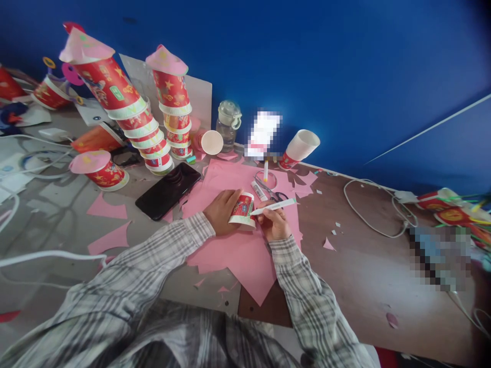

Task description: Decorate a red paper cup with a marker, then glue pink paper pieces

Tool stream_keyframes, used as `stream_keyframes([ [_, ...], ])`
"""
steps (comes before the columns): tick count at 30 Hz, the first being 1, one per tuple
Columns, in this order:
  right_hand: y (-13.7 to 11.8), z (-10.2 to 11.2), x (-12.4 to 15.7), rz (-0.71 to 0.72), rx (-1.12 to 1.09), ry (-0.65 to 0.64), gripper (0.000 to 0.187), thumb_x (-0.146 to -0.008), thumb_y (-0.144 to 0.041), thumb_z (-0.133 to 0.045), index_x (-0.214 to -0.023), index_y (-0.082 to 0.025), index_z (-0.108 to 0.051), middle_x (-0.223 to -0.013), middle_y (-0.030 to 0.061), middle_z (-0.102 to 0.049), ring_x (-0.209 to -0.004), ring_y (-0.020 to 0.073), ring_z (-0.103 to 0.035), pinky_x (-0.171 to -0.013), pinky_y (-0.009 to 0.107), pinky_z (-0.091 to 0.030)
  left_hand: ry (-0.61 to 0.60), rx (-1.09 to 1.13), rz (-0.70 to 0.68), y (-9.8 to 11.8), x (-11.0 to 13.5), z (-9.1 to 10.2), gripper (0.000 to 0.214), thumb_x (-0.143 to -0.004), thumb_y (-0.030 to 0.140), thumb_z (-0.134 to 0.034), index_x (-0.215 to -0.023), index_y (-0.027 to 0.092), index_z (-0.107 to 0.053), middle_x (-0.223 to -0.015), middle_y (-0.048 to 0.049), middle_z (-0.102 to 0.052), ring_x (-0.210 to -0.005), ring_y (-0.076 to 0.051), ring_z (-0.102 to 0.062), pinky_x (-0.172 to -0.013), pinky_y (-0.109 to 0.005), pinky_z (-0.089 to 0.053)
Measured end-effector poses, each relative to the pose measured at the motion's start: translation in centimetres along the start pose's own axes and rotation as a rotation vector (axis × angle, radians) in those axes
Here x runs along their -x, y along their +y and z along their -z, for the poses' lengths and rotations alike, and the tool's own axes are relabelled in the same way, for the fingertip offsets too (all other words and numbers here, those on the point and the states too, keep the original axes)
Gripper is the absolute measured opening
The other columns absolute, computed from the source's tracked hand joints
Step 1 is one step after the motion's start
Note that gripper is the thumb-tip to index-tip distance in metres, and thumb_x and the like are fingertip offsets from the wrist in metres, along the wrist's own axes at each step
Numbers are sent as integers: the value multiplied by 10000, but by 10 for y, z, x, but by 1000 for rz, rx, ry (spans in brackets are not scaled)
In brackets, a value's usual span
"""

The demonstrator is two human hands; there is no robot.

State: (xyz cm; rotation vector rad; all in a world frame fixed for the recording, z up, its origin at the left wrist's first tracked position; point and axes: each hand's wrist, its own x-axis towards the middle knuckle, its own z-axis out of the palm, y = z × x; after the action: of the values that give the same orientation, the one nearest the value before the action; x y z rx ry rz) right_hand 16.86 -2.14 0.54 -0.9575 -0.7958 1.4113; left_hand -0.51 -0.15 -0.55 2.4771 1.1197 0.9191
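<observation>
My left hand [222, 212] is closed around the side of a red printed paper cup [244, 207] with a white rim at its lower end. In my right hand [274, 223] is a white marker [276, 205], its tip at or very near the cup's right side. Both hands are over pink paper sheets [249, 276]. Just beyond them lie a glue stick [259, 191], a pair of scissors [276, 194] and another pen [266, 171] with a yellow tip.
Tall red cup towers with pink paper cones [167, 61] stand at the back left, near a clear bottle [227, 128]. A black phone [168, 191] lies left of my hands. White stacked cups [303, 144] stand by the blue wall. Cables and pink scraps lie about.
</observation>
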Motion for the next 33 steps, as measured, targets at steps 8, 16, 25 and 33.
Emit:
stream_keyframes([
  [8, 1, 2, 1, 5, 37, 19, 136, -576, -293, -612, -666, -193, -622, -424, -39, -521, -387, 98, -431, -374, 213, -332, 14, 1, 9, 3, -1, 2, 778, -691, 508, -543, -1282, 115, -224, -1136, -181, -479, -1048, -294, -451, -899, -477, -410],
  [16, 2, 5, 3, 24, 76, 30, 125, -581, -298, -606, -677, -219, -621, -444, -34, -525, -412, 117, -458, -397, 233, -357, 7, 3, 16, 4, 0, 2, 747, -706, 496, -525, -1285, 132, -224, -1138, -171, -480, -1047, -302, -454, -912, -494, -392],
  [25, 1, 6, 2, -3, 88, 9, 124, -554, -298, -614, -654, -226, -628, -440, -27, -542, -402, 123, -456, -393, 248, -360, 31, -7, 6, 5, 0, 3, 754, -704, 487, -528, -1295, 144, -207, -1133, -178, -495, -1042, -309, -470, -898, -514, -393],
  [33, 1, 5, 3, 5, 97, 4, 119, -548, -298, -607, -649, -242, -634, -452, -22, -536, -409, 136, -461, -374, 252, -356, 28, -15, 11, 3, 1, 3, 748, -702, 497, -520, -1296, 167, -207, -1128, -175, -504, -1030, -327, -484, -890, -539, -386],
])
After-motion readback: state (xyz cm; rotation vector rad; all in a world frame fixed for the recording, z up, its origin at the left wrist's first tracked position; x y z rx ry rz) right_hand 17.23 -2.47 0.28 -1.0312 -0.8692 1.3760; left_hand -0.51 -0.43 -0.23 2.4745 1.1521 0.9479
